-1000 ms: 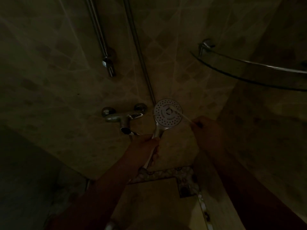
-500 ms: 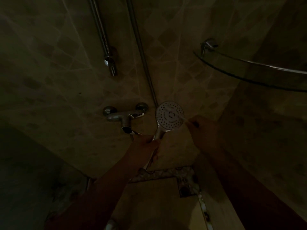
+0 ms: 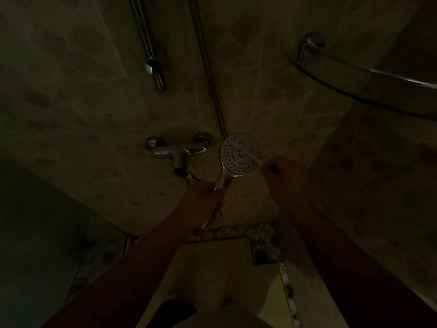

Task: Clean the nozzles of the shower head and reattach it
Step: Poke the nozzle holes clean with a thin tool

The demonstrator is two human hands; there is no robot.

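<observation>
No legible text, label, brand, number or sign found. The frame is dim; the shower head (image 3: 240,153) face shows only nozzle holes, no readable marking.

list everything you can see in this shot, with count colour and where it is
shower head: 1, white face with dark nozzle holes, chrome handle, centre of view, held up facing the camera
thin stick: 1, pale, blurred, across the right of the shower head's face
mixer tap: 1, chrome, on the wall left of the shower head
wall bar: 1, chrome, upper left
hose: 1, grey metal, runs down the wall to behind the shower head
corner shelf: 1, glass with metal rail, upper right
tiled wall: beige, dim
mosaic strip: 1, dark pebbled, below the hands
left hand: grips the handle
right hand: pinches the stick
</observation>
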